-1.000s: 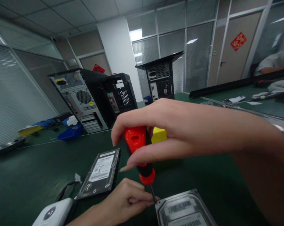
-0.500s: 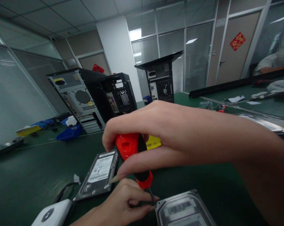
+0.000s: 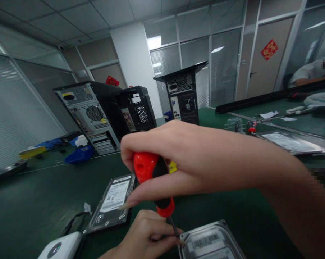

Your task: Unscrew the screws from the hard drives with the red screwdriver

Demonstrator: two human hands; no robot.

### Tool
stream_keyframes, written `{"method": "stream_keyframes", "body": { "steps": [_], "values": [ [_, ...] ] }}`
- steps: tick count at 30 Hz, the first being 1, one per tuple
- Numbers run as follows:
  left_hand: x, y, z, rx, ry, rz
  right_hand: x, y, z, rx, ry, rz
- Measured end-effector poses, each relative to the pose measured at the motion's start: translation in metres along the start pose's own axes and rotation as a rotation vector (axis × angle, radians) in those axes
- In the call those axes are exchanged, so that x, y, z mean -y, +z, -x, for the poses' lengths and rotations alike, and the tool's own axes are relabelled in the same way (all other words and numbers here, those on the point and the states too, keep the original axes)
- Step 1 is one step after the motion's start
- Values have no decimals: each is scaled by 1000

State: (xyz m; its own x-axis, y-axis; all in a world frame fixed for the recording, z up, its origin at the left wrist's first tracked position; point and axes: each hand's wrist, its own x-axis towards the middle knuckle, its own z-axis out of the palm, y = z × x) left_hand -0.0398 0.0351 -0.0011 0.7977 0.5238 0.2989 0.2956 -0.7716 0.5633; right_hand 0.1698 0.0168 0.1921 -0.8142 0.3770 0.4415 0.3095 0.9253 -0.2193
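My right hand [image 3: 178, 151] is wrapped round the red and black handle of a screwdriver [image 3: 145, 167]. The thin shaft points down to the near left corner of a silver hard drive [image 3: 208, 242], partly cut off by the bottom edge. At that corner my left hand [image 3: 147, 233] is closed in a pinch, thumb and forefinger at the screwdriver's tip. Whatever sits between those fingertips is too small to make out. A second hard drive [image 3: 115, 192] with a white label lies on the green table to the left of my hands.
A white device [image 3: 61, 246] with a dark cable lies at bottom left. Computer cases [image 3: 91, 115] stand behind, near a blue tray [image 3: 80, 154]. Another hard drive [image 3: 292, 142] and a red-capped tool [image 3: 252, 126] lie at right. A person [image 3: 309, 73] sits at far right.
The screwdriver handle has turned slightly in my right hand, with the thumb shifted a little left and down. My left hand stays pinched at the drive's corner. The view has moved slightly.
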Motion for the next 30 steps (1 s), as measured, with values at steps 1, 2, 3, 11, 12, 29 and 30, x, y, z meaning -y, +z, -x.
{"method": "stream_keyframes", "body": {
  "steps": [1, 2, 3, 11, 12, 29, 30],
  "values": [
    [0, 0, 0, -10, 9, -5, 0, 1, 0, -19, 12, 7],
    [0, 1, 1, -32, 22, -11, 0, 2, -1, -28, 18, 10],
    [0, 2, 1, -41, 24, -28, 1, 3, -2, -33, 31, 11],
    [3, 6, 7, -74, 5, -104, 11, 4, -1, 77, 104, -149],
    [2, 7, 6, -82, 11, -89, 13, 2, 1, 84, 117, -168],
    [-11, -16, -4, 82, -130, 73, -7, 5, -2, -17, -25, -192],
    [-12, -15, -5, 64, -132, 72, -7, 5, -2, -12, -18, -202]
  ]
}}
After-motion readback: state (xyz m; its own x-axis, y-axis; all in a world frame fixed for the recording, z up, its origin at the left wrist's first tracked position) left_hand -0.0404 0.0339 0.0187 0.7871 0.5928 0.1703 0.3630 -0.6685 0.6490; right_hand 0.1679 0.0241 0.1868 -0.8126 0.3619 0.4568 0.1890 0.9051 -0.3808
